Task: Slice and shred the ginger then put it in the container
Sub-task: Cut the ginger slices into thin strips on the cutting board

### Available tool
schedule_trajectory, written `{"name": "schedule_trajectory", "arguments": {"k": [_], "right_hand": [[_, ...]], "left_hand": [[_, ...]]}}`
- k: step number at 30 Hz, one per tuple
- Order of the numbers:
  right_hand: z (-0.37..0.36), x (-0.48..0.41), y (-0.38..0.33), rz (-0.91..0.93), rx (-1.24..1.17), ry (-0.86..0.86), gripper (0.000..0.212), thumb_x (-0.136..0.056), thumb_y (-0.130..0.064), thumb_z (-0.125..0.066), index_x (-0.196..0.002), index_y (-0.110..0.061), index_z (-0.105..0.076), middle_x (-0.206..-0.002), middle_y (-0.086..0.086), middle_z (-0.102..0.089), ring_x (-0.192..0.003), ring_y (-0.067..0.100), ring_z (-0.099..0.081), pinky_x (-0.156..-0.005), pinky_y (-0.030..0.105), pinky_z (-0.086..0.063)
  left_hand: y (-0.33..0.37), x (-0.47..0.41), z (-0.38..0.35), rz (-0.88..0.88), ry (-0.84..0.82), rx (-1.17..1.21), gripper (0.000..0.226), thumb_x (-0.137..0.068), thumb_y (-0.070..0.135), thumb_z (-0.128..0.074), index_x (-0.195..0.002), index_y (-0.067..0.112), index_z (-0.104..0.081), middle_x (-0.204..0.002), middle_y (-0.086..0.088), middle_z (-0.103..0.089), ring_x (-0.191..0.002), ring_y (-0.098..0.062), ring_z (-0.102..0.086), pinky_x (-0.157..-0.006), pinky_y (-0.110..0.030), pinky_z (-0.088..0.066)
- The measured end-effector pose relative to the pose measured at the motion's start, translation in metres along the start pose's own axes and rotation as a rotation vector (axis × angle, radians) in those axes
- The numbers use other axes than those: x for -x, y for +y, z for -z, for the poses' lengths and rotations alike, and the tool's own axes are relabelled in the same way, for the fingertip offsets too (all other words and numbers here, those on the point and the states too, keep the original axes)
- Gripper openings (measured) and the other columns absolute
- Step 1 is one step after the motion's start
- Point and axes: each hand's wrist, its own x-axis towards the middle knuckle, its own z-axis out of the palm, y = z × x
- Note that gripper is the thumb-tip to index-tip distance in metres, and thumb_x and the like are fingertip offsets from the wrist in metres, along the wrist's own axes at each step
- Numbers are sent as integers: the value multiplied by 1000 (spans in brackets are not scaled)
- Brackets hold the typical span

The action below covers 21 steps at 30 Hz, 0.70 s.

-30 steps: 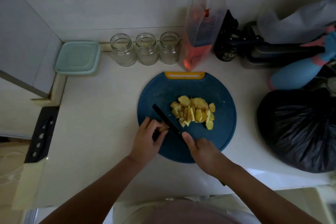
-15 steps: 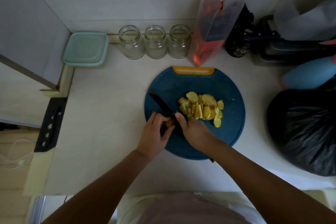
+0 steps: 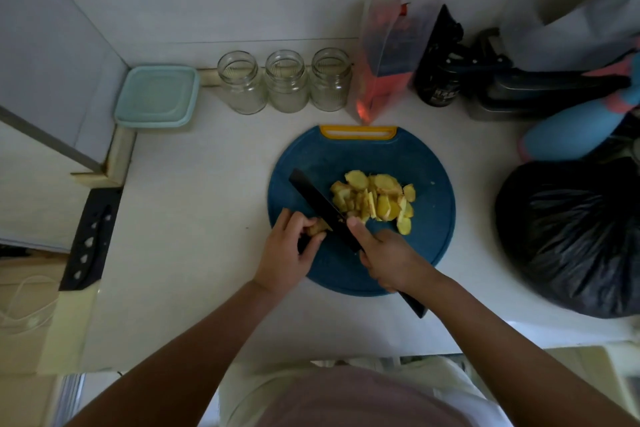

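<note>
The left hand (image 3: 289, 253) pinches a small ginger piece (image 3: 318, 227) on the blue board (image 3: 429, 191); the right hand (image 3: 391, 258) grips the black knife (image 3: 320, 203) beside yellow slices (image 3: 375, 201)

It is dim in here, with soft, flat light and only faint shadows on the grey-looking counter (image 3: 194, 253). The ginger slices (image 3: 375, 199) at the centre look fairly sharp; the black bag (image 3: 568, 246) shows dull glints. Edges bend and blur.

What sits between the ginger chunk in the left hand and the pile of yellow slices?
The blade of the black knife, which the right hand grips; head view.
</note>
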Motion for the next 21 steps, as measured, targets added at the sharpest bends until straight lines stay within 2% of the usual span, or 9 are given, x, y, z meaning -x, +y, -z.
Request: {"name": "schedule_trajectory", "arguments": {"k": [7,17,21], "right_hand": [[0,6,3,-66,-9,-41,66,-88,-72,-37,-51,-18,-30,-38,-4,-32,-30,11,-28,-36,17,-25],[2,12,0,-77,-45,-79,63,-90,-70,-35,-55,-18,-28,-36,-7,-28,-30,9,-25,-39,19,-23],[3,12,0,-64,-35,-86,65,-89,-71,-33,-53,-17,-28,-37,-6,-29,-32,10,-25,-39,19,-23]], "left_hand": [[0,0,-1,-30,-11,-28,30,-86,30,-58,-89,0,-61,-86,-8,-50,-72,-3,-45,-64,-14,-42],[2,0,0,-32,2,-31,29,-86,30,-58,-90,1,-60,-86,-7,-50,-73,0,-43,-67,-9,-39],[1,0,0,-39,0,-39,28,-87,30,-58,-91,3,-60,-87,-6,-50,-73,-3,-44,-65,-12,-40]]}}
